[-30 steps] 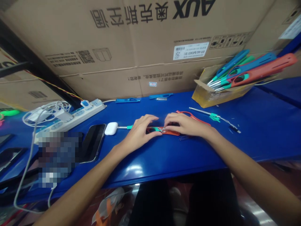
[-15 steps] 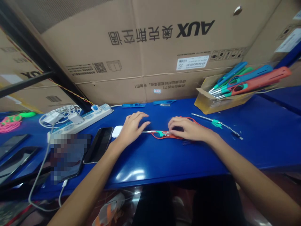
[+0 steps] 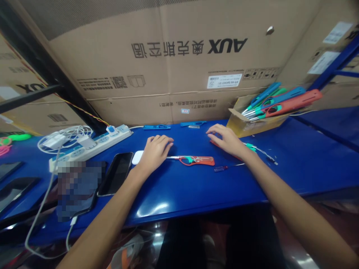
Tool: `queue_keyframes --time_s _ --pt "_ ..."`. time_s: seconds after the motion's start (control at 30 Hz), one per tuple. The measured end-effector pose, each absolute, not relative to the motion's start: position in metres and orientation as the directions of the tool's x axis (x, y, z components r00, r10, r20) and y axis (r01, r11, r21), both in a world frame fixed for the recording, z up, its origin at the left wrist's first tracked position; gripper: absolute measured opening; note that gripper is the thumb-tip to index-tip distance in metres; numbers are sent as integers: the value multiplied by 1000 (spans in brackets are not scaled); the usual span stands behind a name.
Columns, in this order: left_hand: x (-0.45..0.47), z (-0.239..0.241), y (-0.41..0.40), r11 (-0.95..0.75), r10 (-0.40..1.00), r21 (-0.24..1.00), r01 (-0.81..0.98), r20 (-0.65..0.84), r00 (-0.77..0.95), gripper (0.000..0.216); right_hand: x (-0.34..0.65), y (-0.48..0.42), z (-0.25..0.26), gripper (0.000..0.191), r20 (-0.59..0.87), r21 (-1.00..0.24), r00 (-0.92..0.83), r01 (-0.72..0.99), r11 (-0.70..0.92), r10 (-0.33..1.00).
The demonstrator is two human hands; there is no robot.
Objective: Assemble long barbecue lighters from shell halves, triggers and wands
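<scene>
An opened long-nose lighter (image 3: 209, 161) lies on the blue table, its orange half shell showing a green trigger (image 3: 188, 160) and a clear part inside. My left hand (image 3: 155, 152) rests over the end of the lighter's metal tube, with loosely bent fingers and the thumb apart from them; the tube's tip is hidden. To the right, my right hand (image 3: 227, 140) hovers with fingers apart and holds nothing. Beneath it, mostly covered, is another orange shell piece (image 3: 214, 144). A screwdriver (image 3: 221, 169) with a purplish handle lies below the right hand, its shaft running under the wrist.
A cardboard box (image 3: 244, 125) of lighters stands at the back right. Blue lighter parts (image 3: 157, 127) lie along the carton wall (image 3: 174, 74). At left are a power strip (image 3: 92, 145), a phone (image 3: 117, 173), a tablet (image 3: 80, 190) and a white case (image 3: 137, 157). Another metal tube assembly (image 3: 262, 151) lies at right.
My right hand has left the orange lighter and moved right and away from me, to over the other shell piece. My left hand stays by the tube, its thumb nearer the fingers.
</scene>
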State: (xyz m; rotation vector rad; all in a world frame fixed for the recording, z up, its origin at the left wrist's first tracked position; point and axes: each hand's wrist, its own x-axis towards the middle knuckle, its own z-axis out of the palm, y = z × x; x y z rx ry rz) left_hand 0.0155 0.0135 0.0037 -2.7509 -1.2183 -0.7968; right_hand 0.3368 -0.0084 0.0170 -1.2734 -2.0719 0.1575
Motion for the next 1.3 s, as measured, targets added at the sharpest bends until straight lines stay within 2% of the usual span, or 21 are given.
queue_keyframes --time_s 0.1,0.2,0.27,0.33,0.43,0.57,0.63,0.87,1.0,1.17,1.3 --pt "18 5 11 -706 666 137 695 464 585 23 356 -6 30 28 408 -414 -203 828 379 890" --pt "20 7 8 -705 659 117 699 471 586 24 369 -10 35 36 138 -379 -178 899 218 974" --pt "21 7 7 -702 659 108 704 472 585 24 369 -12 34 42 -2 -322 -187 930 176 982" --pt "21 7 7 -701 660 100 706 465 590 23 365 -12 32 37 -52 -252 -194 952 175 980" --pt "21 6 6 -707 656 91 702 454 602 22 351 -6 37 28 -16 -229 -237 947 227 971" --pt "23 7 4 -742 619 123 659 503 603 32 319 -5 53 39 171 -467 -401 771 433 900" --pt "23 10 2 -772 587 144 619 534 608 41 298 -11 59 40 217 -542 -458 678 497 862" --pt "21 17 2 -866 460 200 457 675 576 44 262 -24 53 33 311 -587 -497 570 575 810" --pt "22 17 -1 -902 398 177 393 694 600 37 266 -26 47 33 271 -623 -541 531 574 796" --pt "25 19 -5 -849 496 185 495 603 625 28 272 -38 47 37 206 -613 -573 556 561 793" --pt "24 19 -3 -783 583 245 572 609 538 29 292 -44 45 50 190 -527 -534 653 544 824"
